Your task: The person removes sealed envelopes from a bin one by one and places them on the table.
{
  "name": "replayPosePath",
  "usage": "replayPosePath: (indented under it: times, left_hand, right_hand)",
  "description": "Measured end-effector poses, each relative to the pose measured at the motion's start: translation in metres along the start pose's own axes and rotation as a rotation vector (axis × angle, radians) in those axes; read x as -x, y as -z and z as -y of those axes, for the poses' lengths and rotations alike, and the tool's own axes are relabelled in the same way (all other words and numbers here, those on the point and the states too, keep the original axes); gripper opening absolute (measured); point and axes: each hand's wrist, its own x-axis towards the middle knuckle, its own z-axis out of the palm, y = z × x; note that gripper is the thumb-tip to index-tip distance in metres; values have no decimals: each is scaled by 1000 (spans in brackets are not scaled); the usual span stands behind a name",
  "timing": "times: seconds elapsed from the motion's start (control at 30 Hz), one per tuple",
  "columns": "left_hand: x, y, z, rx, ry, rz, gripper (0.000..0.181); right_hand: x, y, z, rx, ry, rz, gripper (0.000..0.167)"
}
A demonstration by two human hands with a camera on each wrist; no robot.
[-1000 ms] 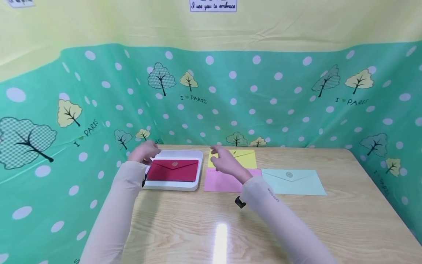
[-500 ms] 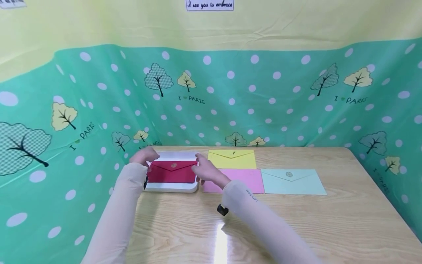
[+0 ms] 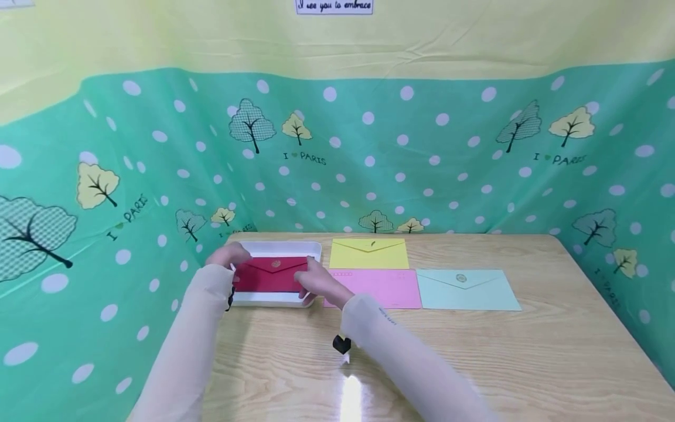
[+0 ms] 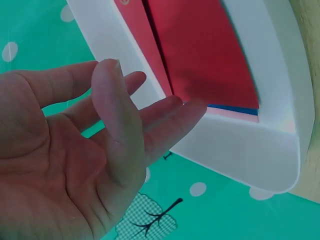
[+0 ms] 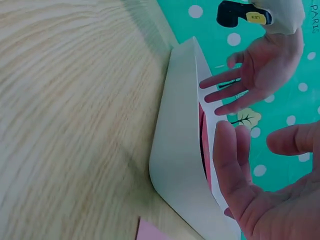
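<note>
A green-and-yellow cloth [image 3: 401, 140] with dots and trees hangs along the back and both sides of the wooden bench [image 3: 453, 363], whose front half catches a bright reflection. A white tray [image 3: 285, 248] sits by the bench's back left corner; the right wrist view adds its plain outer wall. Nearer the middle of the back edge lies a yellow envelope [image 3: 369, 258], with a pink envelope [image 3: 379, 290] just in front and a mint envelope [image 3: 466, 293] beside that one's right edge. In the tray lies a red envelope [image 3: 274, 280], flap up; the left wrist view shows blue and pale pink edges [image 4: 237, 109] beneath it. Both hands have fingers loosely extended, thumbs apart, gripping nothing: the left hand [image 3: 228, 255] at the tray's left end, the right hand [image 3: 323, 281] over its right end; whether fingertips touch the red envelope, I cannot tell.
</note>
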Motion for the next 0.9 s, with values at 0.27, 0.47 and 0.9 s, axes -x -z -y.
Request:
replayPosePath:
  times: [0.27, 0.47, 0.9]
  left_hand:
    - [-4, -10, -4, -31, 56, -3, 53]
    - [-5, -12, -6, -62, 70, -11, 47]
    - [-10, -16, -1, 40, 79, 20, 34]
  right_hand:
    - [-1, -7, -6, -93, -45, -3, 87]
    - [-4, -15, -6, -145, -62, 6, 92]
    - [-5, -15, -7, -183, -92, 20, 60]
